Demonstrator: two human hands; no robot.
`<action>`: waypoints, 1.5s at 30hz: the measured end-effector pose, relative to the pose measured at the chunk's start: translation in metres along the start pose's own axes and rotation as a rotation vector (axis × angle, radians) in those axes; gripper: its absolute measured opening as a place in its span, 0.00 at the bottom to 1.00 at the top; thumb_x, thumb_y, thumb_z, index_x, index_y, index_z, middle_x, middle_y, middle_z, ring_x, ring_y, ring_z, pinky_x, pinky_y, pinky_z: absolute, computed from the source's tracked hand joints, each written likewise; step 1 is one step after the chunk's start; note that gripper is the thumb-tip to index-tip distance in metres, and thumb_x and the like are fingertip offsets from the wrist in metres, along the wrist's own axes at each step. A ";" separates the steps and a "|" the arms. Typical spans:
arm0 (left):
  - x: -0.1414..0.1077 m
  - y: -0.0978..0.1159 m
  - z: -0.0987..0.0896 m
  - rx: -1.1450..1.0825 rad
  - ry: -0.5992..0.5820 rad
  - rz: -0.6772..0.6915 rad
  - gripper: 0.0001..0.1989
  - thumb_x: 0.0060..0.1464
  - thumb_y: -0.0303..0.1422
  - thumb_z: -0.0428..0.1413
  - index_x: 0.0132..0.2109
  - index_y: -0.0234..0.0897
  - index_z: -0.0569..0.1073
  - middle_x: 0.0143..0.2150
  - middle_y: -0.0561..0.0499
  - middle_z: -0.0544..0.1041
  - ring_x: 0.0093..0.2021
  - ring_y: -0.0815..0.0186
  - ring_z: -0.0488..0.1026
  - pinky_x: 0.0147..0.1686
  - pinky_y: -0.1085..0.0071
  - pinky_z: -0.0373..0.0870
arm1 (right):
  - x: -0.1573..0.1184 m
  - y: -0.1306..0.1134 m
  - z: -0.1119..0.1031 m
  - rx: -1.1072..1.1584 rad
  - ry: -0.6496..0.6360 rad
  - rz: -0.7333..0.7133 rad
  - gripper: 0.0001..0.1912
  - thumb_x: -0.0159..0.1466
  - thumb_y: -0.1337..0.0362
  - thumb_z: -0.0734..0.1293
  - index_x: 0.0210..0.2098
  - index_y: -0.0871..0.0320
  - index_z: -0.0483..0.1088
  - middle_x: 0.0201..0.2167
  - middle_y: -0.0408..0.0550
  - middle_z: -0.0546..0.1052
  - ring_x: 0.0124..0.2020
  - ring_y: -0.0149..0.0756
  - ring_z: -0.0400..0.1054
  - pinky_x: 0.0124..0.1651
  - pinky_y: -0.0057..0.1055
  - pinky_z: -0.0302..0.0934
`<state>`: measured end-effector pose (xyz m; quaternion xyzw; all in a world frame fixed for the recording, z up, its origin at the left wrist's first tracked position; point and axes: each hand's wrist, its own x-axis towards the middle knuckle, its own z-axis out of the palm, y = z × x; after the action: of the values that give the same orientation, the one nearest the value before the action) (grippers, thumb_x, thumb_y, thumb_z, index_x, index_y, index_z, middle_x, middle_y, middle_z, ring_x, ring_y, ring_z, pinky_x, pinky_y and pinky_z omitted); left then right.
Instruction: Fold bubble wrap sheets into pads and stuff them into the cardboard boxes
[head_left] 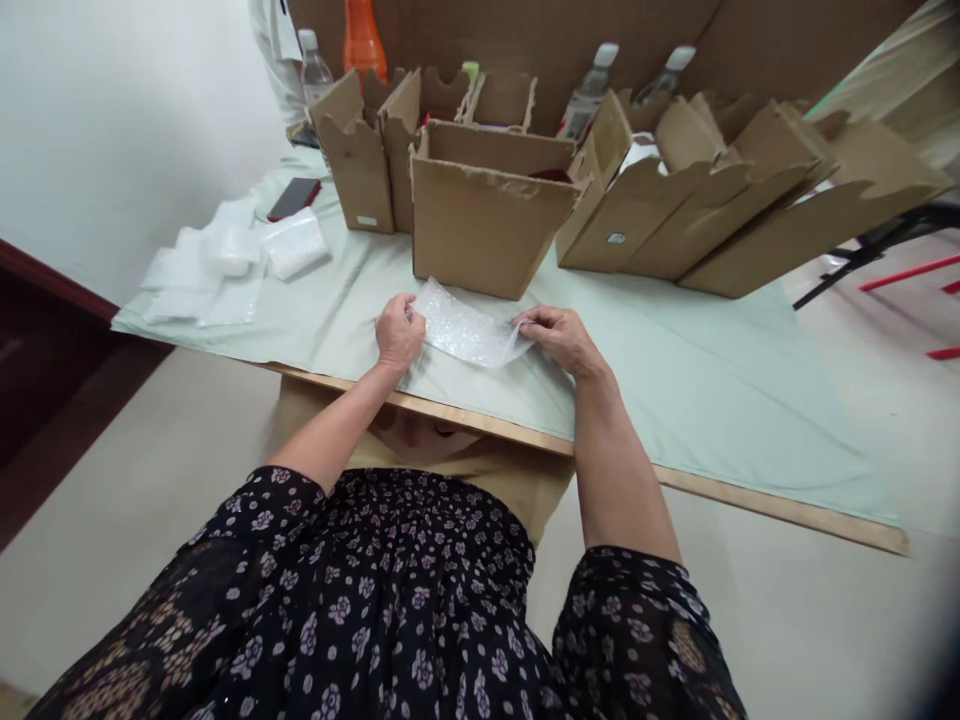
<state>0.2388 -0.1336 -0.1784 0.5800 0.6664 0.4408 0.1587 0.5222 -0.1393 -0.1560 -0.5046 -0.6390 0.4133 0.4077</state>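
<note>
A clear bubble wrap bag (469,330) is stretched between my two hands, just above or on the table near its front edge. My left hand (400,330) is closed on the bag's left end, fingers curled in. At the other end, my right hand (559,335) pinches the bag's edge between thumb and fingers. Right behind the bag stands an open brown cardboard box (487,225). Whether anything lies inside the bag, I cannot tell.
More bubble wrap bags (206,265) lie piled at the left, near a dark phone (294,199). Several cardboard boxes (660,215) line the back of the green-covered table (720,380). Behind them stand clear bottles (589,95) and an orange bottle (364,40).
</note>
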 end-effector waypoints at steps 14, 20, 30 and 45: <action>-0.001 0.001 -0.002 0.008 -0.013 0.010 0.18 0.51 0.24 0.53 0.48 0.37 0.78 0.45 0.45 0.82 0.49 0.54 0.78 0.56 0.58 0.71 | 0.002 0.003 0.001 -0.005 -0.004 0.002 0.08 0.55 0.64 0.70 0.33 0.59 0.79 0.31 0.44 0.79 0.32 0.34 0.69 0.41 0.32 0.63; 0.000 0.000 -0.001 0.017 -0.024 0.018 0.17 0.51 0.24 0.53 0.47 0.38 0.78 0.46 0.46 0.81 0.50 0.56 0.77 0.57 0.61 0.69 | 0.000 0.005 -0.001 0.025 -0.002 0.001 0.07 0.55 0.63 0.70 0.33 0.58 0.79 0.32 0.44 0.80 0.34 0.35 0.70 0.43 0.34 0.64; -0.004 0.003 -0.005 -0.051 0.064 0.014 0.13 0.48 0.21 0.51 0.38 0.39 0.75 0.38 0.49 0.75 0.42 0.61 0.75 0.51 0.66 0.71 | -0.004 -0.011 0.001 0.097 0.092 -0.185 0.03 0.57 0.64 0.70 0.32 0.53 0.78 0.53 0.48 0.79 0.57 0.43 0.71 0.64 0.46 0.61; -0.017 -0.015 -0.038 -0.152 -0.038 0.204 0.38 0.46 0.25 0.53 0.66 0.45 0.64 0.63 0.43 0.70 0.63 0.53 0.70 0.59 0.54 0.72 | -0.022 -0.044 0.009 -0.113 0.108 -0.331 0.11 0.68 0.66 0.65 0.33 0.49 0.79 0.39 0.44 0.85 0.48 0.41 0.79 0.60 0.48 0.66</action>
<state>0.2061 -0.1637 -0.1739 0.6393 0.5654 0.4929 0.1693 0.5039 -0.1686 -0.1203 -0.4360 -0.7128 0.2762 0.4749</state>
